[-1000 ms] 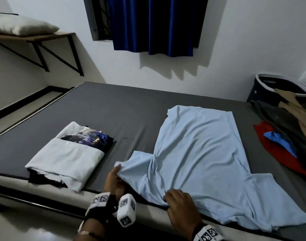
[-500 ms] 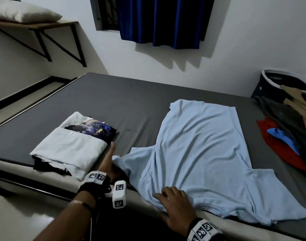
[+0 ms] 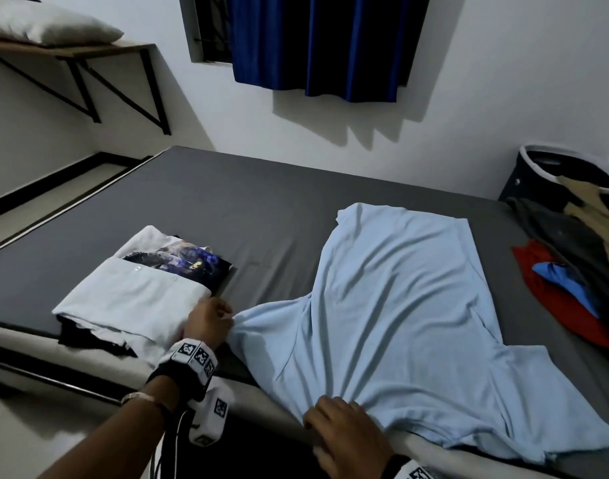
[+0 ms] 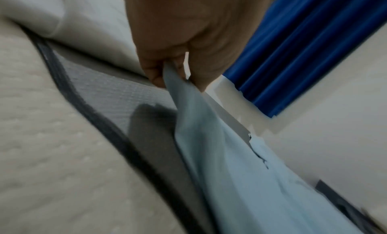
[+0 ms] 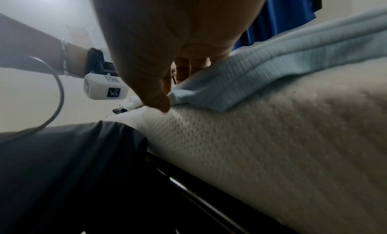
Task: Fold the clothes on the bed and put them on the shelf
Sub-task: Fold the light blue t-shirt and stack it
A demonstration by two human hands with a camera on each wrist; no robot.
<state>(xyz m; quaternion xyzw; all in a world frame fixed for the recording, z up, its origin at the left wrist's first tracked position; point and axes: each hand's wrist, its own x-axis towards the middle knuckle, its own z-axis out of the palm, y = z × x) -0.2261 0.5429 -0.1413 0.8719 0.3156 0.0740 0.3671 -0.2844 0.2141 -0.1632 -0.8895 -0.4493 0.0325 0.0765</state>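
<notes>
A light blue T-shirt (image 3: 399, 305) lies spread on the grey bed (image 3: 244, 209), its near edge hanging over the mattress front. My left hand (image 3: 225, 314) pinches the shirt's left sleeve (image 4: 209, 138) between thumb and fingers (image 4: 155, 75) and holds it a little above the sheet. My right hand (image 3: 330, 407) grips the near edge of the shirt (image 5: 272, 68) at the mattress front; creases run out from it. A folded stack (image 3: 134, 299) of white, printed and black clothes sits just left of my left hand. The wooden wall shelf (image 3: 75, 51) is at the upper left.
A pillow (image 3: 51, 27) lies on the shelf. A dark laundry basket (image 3: 551, 171) stands at the bed's far right corner, with a loose pile of red, blue, olive and tan clothes (image 3: 572, 264) beside it. A blue curtain (image 3: 324, 39) hangs on the far wall.
My left hand has slid left and away along the sleeve, then closed on its end and pulled it taut towards the folded stack. The right hand stayed at the shirt's near edge.
</notes>
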